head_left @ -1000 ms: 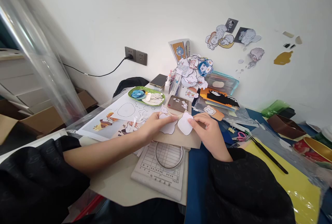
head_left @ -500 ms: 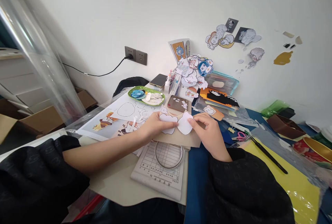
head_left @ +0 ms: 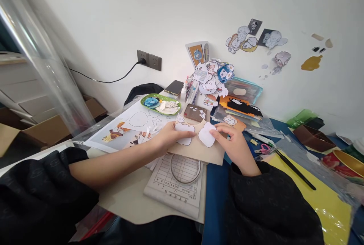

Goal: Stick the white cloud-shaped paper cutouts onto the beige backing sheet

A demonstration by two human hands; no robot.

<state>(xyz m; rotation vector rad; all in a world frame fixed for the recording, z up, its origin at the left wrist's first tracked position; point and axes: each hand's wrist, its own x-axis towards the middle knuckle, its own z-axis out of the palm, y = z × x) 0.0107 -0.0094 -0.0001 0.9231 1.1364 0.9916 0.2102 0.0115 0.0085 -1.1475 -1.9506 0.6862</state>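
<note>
My left hand (head_left: 166,139) is closed, its thumb pressed over a white cloud-shaped paper cutout (head_left: 183,128) with a dark outline. Between the thumb and fingers of my right hand (head_left: 234,144) is a rounded white paper cutout (head_left: 206,136). A gap separates the two cutouts. Beneath both of them is a beige card (head_left: 196,155); my left fingers are hidden under it or behind the cutout. Closer to me, a ring (head_left: 185,181) rests on a printed form pad (head_left: 173,195). A brown tray (head_left: 193,111) with small white pieces sits just beyond the cutouts.
A green tray (head_left: 143,105) of blue and white paper pieces stands at the back left. Printed sheets (head_left: 113,135) lie left of my hands. On the right are pink scissors (head_left: 265,148), black tweezers (head_left: 297,171) and yellow paper (head_left: 327,207). Paper figures (head_left: 209,80) stand near the wall.
My right hand has moved a little to the right with the rounded cutout, widening the gap to the cloud-shaped one. My left hand has stayed nearly in place.
</note>
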